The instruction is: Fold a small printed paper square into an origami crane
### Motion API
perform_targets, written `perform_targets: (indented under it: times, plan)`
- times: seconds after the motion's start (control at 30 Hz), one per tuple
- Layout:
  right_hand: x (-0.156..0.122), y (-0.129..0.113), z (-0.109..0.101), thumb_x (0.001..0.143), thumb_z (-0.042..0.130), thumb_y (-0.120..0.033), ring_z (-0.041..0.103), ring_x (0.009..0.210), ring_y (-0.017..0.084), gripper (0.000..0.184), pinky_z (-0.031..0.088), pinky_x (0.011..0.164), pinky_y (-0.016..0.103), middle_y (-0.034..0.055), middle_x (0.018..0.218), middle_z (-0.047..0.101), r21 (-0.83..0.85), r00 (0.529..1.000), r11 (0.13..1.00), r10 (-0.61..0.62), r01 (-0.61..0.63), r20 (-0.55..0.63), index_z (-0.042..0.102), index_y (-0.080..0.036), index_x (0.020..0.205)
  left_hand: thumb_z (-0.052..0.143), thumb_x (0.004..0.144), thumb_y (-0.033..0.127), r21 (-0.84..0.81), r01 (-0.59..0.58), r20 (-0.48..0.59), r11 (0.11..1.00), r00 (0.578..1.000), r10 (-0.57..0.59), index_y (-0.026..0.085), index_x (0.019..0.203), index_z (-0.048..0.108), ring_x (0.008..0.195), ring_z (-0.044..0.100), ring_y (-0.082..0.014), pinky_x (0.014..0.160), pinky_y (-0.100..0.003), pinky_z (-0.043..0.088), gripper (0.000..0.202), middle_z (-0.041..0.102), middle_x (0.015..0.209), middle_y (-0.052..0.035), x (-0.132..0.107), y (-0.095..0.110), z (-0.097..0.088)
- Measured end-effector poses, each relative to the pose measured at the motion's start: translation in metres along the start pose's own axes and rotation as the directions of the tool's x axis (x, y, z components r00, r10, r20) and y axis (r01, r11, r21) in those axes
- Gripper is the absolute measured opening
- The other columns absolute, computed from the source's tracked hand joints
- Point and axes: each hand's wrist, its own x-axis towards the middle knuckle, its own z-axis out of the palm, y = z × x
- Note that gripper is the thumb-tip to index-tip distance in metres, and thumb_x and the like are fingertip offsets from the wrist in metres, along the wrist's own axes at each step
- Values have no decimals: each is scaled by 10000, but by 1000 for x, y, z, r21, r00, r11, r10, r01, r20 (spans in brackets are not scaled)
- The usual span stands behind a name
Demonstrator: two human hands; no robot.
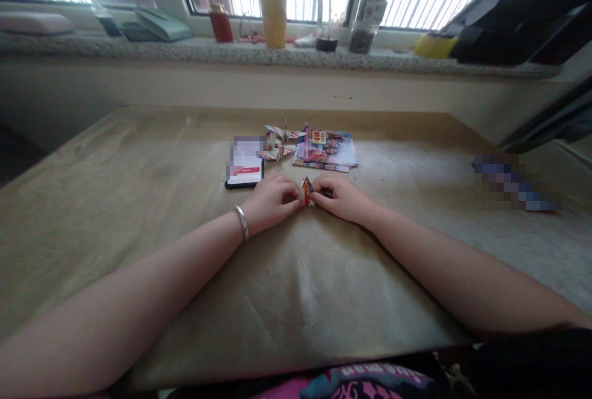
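Both hands meet over the middle of the table (296,288), and between them sits a small folded paper (306,193), white with red and orange print, its point aimed away from the person. The left hand (276,198) has its fingers closed on the left edge, thumb nearest the body; the right hand (343,197) pinches the opposite edge, thumb and forefinger together at the paper. A silvery bracelet (241,222) circles the left wrist. Just beyond the left hand lies a phone (246,161), screen up, a red button showing on it. Next to the phone, a cluster of pointed paper figures (280,143), and right up against those, a stack of printed sheets (329,150) in pink and blue with a yellow label! Farther back, a red container (221,24) stands on the speckled windowsill (176,47).
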Motion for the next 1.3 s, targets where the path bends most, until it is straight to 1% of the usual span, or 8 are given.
perform_targets:
  times: [0.2, 0.37, 0.57, 0.67, 0.83, 1.1, 1.2, 1.3]
  plan:
    - [-1, 2, -1, 816, 553, -230, 562, 809, 152, 145, 394, 780, 287, 34, 812, 648, -20, 998, 998, -60, 60, 28, 609, -176, 694, 533, 832, 244, -1, -3, 17, 1000, 1000, 3, 198, 782, 675, 965, 579, -181, 922, -346, 408, 157, 677, 954, -29, -1, 2, -1]
    - [-2, 0, 2, 801, 569, -229, 569, 846, 162, 128, 392, 807, 301, 42, 850, 654, -48, 998, 997, -53, 54, 20, 599, -185, 684, 569, 789, 206, 43, 26, -13, 999, 1000, -25, 187, 728, 656, 921, 590, -181, 884, -331, 437, 108, 669, 906, -33, -2, 8, 2]
    - [-2, -5, 3, 773, 565, -204, 537, 741, 145, 147, 391, 723, 276, 25, 746, 613, -60, 999, 998, 25, -27, -34, 532, -182, 631, 541, 786, 178, 109, 84, -20, 990, 996, -82, 173, 720, 609, 834, 580, -182, 799, -319, 452, 95, 642, 818, -41, -3, 15, 3]
    - [-2, -5, 3, 762, 563, -205, 517, 704, 138, 158, 379, 684, 264, 17, 712, 591, -52, 998, 997, 47, -49, -39, 505, -183, 617, 534, 802, 191, 126, 79, -12, 989, 997, -78, 176, 760, 622, 848, 572, -189, 807, -327, 442, 99, 635, 823, -44, -1, 15, 3]
    - [-1, -5, 4, 748, 564, -207, 506, 702, 138, 157, 374, 683, 262, 17, 709, 583, -59, 997, 997, 54, -57, -47, 492, -184, 610, 550, 782, 177, 157, 74, -18, 985, 997, -72, 173, 717, 611, 811, 561, -190, 769, -325, 438, 89, 618, 797, -45, 1, 14, 3]
    - [-1, -6, 2, 754, 583, -189, 512, 687, 132, 139, 371, 656, 251, 14, 710, 599, -38, 996, 996, 75, -77, -48, 535, -177, 624, 553, 775, 163, 61, 42, -76, 997, 996, -37, 173, 713, 598, 848, 556, -177, 789, -311, 448, 77, 607, 869, -46, 0, 11, 6]
    - [0, -7, 1, 798, 563, -210, 517, 705, 136, 154, 371, 664, 254, 19, 721, 602, -39, 996, 996, 77, -78, -33, 559, -172, 648, 569, 776, 210, 77, 94, -77, 993, 993, -88, 174, 747, 585, 804, 559, -182, 755, -318, 450, 49, 607, 823, -40, -1, 11, 6]
    - [2, -6, 1, 843, 520, -226, 514, 706, 136, 201, 371, 669, 258, 20, 715, 591, -40, 997, 997, 70, -71, -34, 564, -170, 655, 601, 767, 284, 76, 185, -97, 980, 979, -177, 175, 816, 560, 765, 569, -185, 708, -317, 454, 126, 615, 810, -36, -3, 12, 6]
